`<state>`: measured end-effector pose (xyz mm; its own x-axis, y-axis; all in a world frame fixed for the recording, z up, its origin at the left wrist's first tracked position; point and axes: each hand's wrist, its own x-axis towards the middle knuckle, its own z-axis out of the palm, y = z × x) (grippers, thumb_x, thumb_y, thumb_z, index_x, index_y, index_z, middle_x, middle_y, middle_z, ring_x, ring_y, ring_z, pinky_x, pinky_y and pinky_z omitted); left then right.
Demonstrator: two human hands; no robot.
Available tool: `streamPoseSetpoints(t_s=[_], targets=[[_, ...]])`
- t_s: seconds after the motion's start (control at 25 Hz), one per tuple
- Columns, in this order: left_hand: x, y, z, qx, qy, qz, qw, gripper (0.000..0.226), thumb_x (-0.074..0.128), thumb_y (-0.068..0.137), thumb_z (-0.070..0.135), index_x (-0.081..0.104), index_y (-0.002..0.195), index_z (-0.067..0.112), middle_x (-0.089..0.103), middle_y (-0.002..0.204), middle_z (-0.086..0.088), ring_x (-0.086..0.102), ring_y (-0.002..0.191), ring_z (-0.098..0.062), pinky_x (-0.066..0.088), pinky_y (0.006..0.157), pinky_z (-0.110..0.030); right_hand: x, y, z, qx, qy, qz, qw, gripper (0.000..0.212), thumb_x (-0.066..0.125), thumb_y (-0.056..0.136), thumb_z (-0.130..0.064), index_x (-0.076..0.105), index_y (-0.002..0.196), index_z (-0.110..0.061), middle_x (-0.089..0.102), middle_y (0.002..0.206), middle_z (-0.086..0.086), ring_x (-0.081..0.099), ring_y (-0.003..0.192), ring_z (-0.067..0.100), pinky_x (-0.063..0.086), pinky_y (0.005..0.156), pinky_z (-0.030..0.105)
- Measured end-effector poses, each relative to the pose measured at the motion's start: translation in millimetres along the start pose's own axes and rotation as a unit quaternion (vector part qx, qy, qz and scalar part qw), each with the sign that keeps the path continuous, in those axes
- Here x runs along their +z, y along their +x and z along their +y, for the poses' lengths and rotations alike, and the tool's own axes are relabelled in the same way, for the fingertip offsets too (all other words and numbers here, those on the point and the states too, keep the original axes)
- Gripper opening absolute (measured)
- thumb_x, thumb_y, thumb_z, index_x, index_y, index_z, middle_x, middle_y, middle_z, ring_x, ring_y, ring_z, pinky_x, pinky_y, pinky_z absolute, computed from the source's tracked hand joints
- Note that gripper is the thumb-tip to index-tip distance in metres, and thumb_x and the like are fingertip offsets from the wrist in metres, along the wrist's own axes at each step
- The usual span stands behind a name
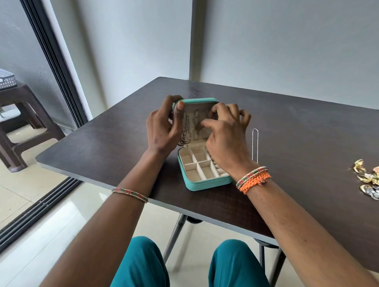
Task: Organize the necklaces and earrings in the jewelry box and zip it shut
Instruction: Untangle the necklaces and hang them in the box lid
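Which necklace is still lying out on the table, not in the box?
The thin silver chain right of the jewelry box; the other necklaces hang inside its raised lid.

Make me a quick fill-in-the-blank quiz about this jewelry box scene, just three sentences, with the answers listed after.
1. The left hand grips the raised ____ of the teal jewelry box.
2. One silver chain lies on the table to the ____ of the box.
3. The divided compartments in the box's base that show are all ____.

Missing words: lid; right; empty
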<state>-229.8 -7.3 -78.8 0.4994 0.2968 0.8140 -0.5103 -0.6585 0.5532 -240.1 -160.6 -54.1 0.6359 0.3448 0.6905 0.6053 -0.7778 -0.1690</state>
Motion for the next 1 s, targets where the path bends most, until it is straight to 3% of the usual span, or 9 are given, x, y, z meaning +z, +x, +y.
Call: streamPoseSetpoints(t_s=[0.28,0.6,0.8,1.0], targets=[[2,4,-1,-0.063,0.036,-0.014,0.997,0.039,0.031,0.097,0.042,0.056,0.089,0.013,0.042,0.052,0.008,0.040,0.050,-0.010,0.034,0.050,-0.032,3,0,0,-0.003,-0.028,-0.048,0.998,0.031,0.060,0.074,0.001,0.076,0.087,-0.022,0.055,0.101,0.002,0.044,0.103,0.024,0.019,0.086,0.037],[2,6,-1,-0.102,0.044,-0.040,0.993,0.032,0.035,0.099,0.033,0.051,0.079,0.014,0.040,0.050,0.008,0.042,0.048,-0.005,0.028,0.050,-0.031,3,0,0,0.006,-0.042,-0.057,0.997,0.035,0.058,0.073,0.001,0.076,0.085,-0.025,0.053,0.098,0.000,0.044,0.102,0.022,0.018,0.085,0.037],[6,7,-1,-0.135,0.033,-0.061,0.988,0.037,0.035,0.099,0.034,0.032,0.064,0.025,0.034,0.049,0.008,0.039,0.047,-0.005,0.025,0.048,-0.026,3,-1,1,0.008,-0.031,-0.072,0.997,0.037,0.056,0.074,0.001,0.075,0.086,-0.028,0.053,0.099,-0.003,0.043,0.103,0.020,0.016,0.085,0.036],[10,7,-19,-0.202,0.017,-0.127,0.971,0.044,0.030,0.094,0.046,0.039,0.068,0.012,0.038,0.057,0.009,0.035,0.055,-0.012,0.031,0.056,-0.034,0,0,0,-0.010,-0.055,-0.122,0.991,0.033,0.057,0.077,-0.005,0.075,0.087,-0.030,0.050,0.107,-0.004,0.038,0.110,0.019,0.014,0.088,0.037]])
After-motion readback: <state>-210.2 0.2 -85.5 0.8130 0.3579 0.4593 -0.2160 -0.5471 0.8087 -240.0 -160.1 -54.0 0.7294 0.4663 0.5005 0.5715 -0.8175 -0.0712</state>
